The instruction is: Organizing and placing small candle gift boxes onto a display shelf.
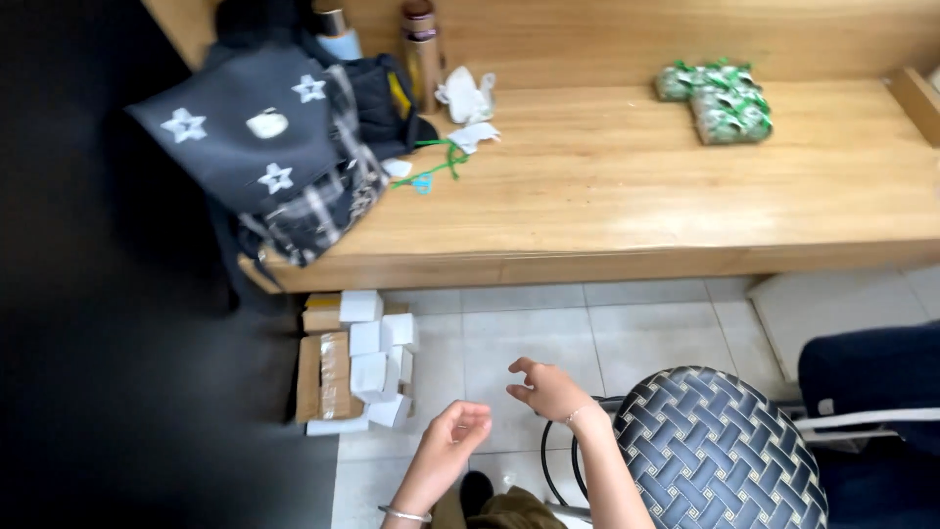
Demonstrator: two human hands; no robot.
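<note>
Both of my hands hover over the tiled floor below the wooden bench (627, 186). My left hand (457, 429) has its fingers curled loosely and holds nothing; a thin bracelet circles that wrist. My right hand (548, 388) is a little higher and to the right, fingers apart and empty, beside the woven blue-grey stool seat (720, 451). To the left of my hands, an open cardboard box (328, 377) lies on the floor with several small white boxes (377, 367) in and around it.
On the bench lie a dark backpack with white stars (269, 147), two bottles (423, 49), crumpled white paper (468, 96), a green cord (436, 165) and green packets (720, 98). A dark-trousered leg (867, 377) sits at right.
</note>
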